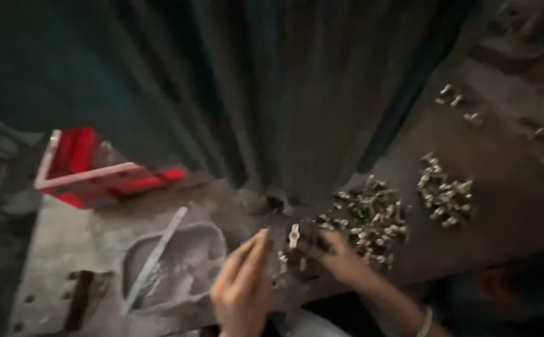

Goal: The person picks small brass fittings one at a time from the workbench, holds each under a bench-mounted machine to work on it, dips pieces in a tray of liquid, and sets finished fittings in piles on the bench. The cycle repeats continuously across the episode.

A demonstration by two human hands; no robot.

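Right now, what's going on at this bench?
A person is working over a worn metal bench with both bare hands. The right hand reaches into a heap of small brass-coloured parts, one of which stands up by its fingertips. The left hand hovers beside it, fingers together; whether it holds anything is unclear. A second, smaller heap lies further right, and a red tray sits at the bench's far left.

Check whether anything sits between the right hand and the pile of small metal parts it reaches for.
Nothing visible does. The right hand already rests at the near edge of the pile of small metal parts, fingers among them. The left hand hovers beside it, apart from the pile. Blur hides finer detail.
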